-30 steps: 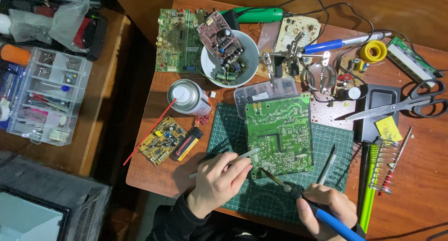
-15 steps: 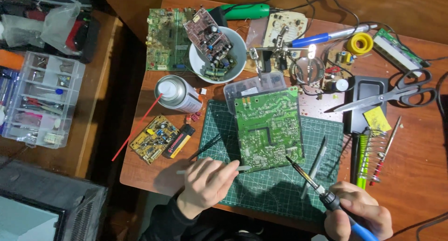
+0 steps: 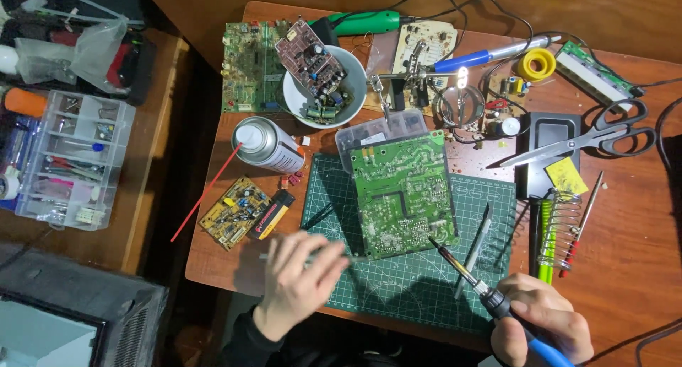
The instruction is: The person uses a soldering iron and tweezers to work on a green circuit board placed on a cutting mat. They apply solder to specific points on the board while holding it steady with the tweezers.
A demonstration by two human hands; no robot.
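A green circuit board [image 3: 401, 193] lies solder side up on a green cutting mat [image 3: 398, 296]. My right hand [image 3: 543, 328] grips a blue-handled soldering iron [image 3: 462, 271], whose tip rests at the board's lower right corner. At the mat's left edge, my left hand [image 3: 298, 285] is blurred. It holds a thin grey tool [image 3: 341, 256] that points toward the board's lower left corner.
A spray can [image 3: 266, 145] with a red straw, a small yellow board [image 3: 234, 211] and a white bowl [image 3: 357, 97] of parts lie to the left and behind. Scissors [image 3: 582, 143], a coil iron stand [image 3: 558, 225] and a magnifier clamp [image 3: 458, 104] are at the right. A clear parts box [image 3: 71, 161] sits on the side table.
The soldering iron has drawn back from over the board to its lower right corner. My left hand has shifted left and down, away from the board.
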